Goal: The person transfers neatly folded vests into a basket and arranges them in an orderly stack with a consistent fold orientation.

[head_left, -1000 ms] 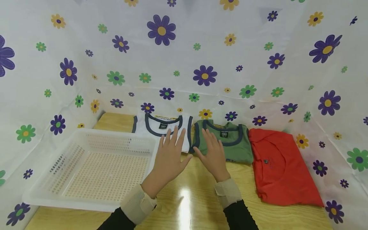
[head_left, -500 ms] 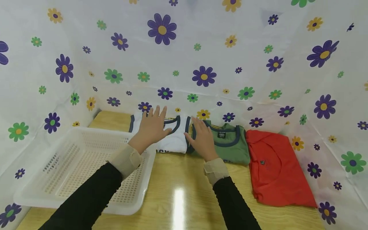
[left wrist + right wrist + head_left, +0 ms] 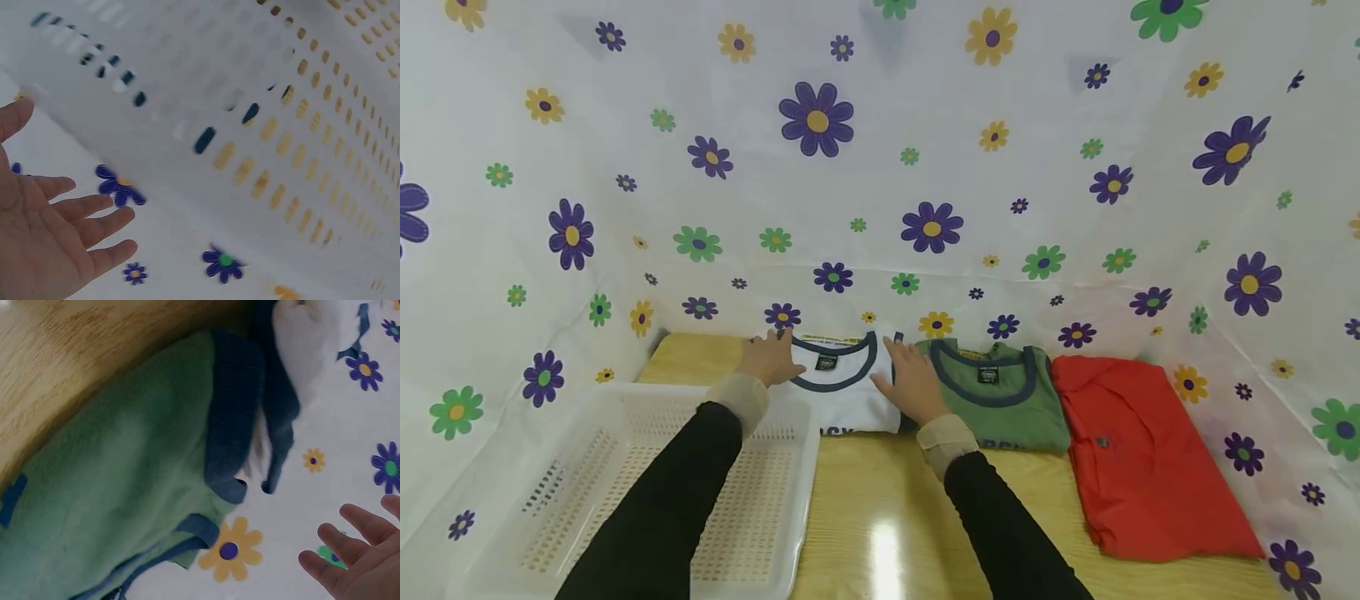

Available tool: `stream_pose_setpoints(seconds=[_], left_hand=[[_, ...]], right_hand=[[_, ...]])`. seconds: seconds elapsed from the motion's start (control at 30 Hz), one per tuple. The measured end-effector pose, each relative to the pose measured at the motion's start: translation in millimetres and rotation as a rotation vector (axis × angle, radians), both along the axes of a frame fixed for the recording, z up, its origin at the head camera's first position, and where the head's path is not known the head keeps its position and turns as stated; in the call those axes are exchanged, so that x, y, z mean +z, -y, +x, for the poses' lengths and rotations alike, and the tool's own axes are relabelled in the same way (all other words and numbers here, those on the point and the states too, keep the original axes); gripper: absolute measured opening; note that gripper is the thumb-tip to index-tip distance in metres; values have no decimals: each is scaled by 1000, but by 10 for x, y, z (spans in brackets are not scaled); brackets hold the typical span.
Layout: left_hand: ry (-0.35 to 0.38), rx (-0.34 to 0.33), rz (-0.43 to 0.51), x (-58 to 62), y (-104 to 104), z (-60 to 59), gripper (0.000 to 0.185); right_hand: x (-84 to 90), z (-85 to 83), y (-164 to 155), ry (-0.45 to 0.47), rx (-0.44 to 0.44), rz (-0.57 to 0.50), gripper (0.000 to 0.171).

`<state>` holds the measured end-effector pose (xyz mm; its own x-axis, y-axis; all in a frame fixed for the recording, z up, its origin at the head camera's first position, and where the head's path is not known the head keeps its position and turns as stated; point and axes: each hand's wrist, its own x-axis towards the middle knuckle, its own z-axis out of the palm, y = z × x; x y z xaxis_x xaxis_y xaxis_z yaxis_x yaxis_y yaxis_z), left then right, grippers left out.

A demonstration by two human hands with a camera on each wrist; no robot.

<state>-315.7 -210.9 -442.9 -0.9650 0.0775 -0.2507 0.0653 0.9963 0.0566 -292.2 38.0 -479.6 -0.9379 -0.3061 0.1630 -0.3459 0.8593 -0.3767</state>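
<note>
A folded white shirt point(image 3: 844, 390) with dark blue trim lies at the back of the wooden table point(image 3: 865, 508). My left hand point(image 3: 767, 357) rests flat on its left shoulder, with straight, spread fingers point(image 3: 94, 219) in the left wrist view. My right hand point(image 3: 910, 385) lies flat at the shirt's right edge, where it meets a folded green shirt point(image 3: 1000, 400). In the right wrist view, the fingertips point(image 3: 350, 550) hover over the flowered cloth beside the green shirt point(image 3: 125, 487) and the white shirt point(image 3: 312, 344). Neither hand holds anything.
A white perforated plastic basket point(image 3: 640, 392) stands on the left, under my left forearm; its wall point(image 3: 262, 125) fills the left wrist view. A folded red shirt point(image 3: 1142, 458) lies at the right. A white cloth printed with flowers point(image 3: 880, 167) encloses the back and sides.
Both hands have reached forward from the middle of the table to the white shirt. The left one went to its left shoulder, the right one to its right edge.
</note>
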Motion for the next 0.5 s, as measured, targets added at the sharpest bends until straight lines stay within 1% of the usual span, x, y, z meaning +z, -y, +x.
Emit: stream_pose_setpoints(seconds=[0.2,0.3,0.37,0.5], left_hand=[[132,210,86,-317,57,-130,89],[177,282,122,-440,80,-183,92],[186,323,159,-505,102,-217,92],[155,408,248,-612,166,-267,86]], right_hand=[[-237,-134,34,78,-7,-31,66],[-342,-191,52,145,-38,-63,68],[-412,-229,64,180,-64,-102,70],[-550,-302,93,202,-125,-211,72]])
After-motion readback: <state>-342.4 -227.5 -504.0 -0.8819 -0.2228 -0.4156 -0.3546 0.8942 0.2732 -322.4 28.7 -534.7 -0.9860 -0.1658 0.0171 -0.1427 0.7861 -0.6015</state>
